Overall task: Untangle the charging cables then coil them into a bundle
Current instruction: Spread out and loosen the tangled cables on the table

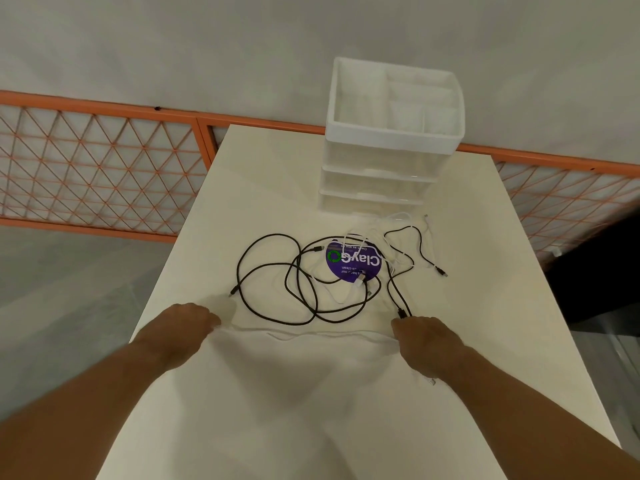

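Observation:
Several black charging cables [304, 292] lie in loose overlapping loops in the middle of the white table [242, 188]. White cables [398, 230] are mixed in with them near the drawer unit. A white cable [304, 332] stretches flat along the table between my two hands. My left hand [194, 322] pinches its left end, fingers closed. My right hand [424, 336] grips its right part, and the cable's plug end [431, 381] shows just past my right wrist. A black plug [401, 313] lies right beside my right fingers.
A white plastic drawer unit [391, 140] with an open top tray stands at the table's far side. A round purple sticker [353, 261] sits under the cables. An orange lattice railing [104, 168] runs behind the table. The table edges drop off left and right.

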